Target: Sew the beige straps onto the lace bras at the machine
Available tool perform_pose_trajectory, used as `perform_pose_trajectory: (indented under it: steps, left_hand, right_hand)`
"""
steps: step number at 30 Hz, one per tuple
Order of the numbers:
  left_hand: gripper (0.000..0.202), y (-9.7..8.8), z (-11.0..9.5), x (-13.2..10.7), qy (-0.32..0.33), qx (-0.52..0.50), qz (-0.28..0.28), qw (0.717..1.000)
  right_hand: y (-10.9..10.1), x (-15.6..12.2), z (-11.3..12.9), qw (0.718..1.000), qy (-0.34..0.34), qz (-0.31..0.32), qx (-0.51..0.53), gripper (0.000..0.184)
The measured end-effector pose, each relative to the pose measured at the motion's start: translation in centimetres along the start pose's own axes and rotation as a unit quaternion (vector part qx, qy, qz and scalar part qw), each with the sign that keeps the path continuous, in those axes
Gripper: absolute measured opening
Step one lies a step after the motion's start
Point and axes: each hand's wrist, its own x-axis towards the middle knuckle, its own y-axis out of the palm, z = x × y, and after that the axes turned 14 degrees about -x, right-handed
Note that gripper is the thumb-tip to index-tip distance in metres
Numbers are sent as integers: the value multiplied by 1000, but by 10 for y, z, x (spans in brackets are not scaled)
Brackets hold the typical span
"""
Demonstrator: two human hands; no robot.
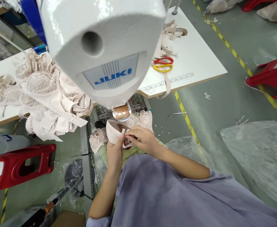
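My left hand (114,151) is closed around a beige lace bra piece (113,132), gripping it from below. My right hand (143,138) pinches the same piece's edge near a small strap end, fingers pressed together. Both hands are low, just under the white JUKI sewing machine head (103,47), which fills the upper middle of the view. More lace (144,119) hangs behind the hands.
A heap of beige lace bras with paper tags (46,94) lies on the white table (200,60) at left. Red and yellow scissors (163,64) and straps lie at right. Red plastic stools (17,167) stand on the floor; plastic bags (256,154) lie at right.
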Motion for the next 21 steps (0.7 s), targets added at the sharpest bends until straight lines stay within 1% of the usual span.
perform_pose_trajectory:
  steps: [3,6,12,15,17,21]
  left_hand:
    - [32,0,2,-2,22,42,-9,999]
    - [31,-1,4,-4,47,107,-10,993]
    - [31,3,3,-9,114,231,20,966]
    - [30,4,2,-12,133,276,18,952]
    - [27,3,0,-12,129,309,20,942]
    - [22,-1,-8,-8,122,384,66,913]
  right_hand:
    - [2,1,-4,1000,-2,-11,2,19]
    - [2,-1,-7,1000,4,-16,0,17]
    - [5,-3,-11,999,34,-9,14,15]
    - [4,-2,-14,998,51,13,21,15]
    - [2,-1,-17,998,53,36,24,14]
    - [-8,6,-22,994,35,96,25,9]
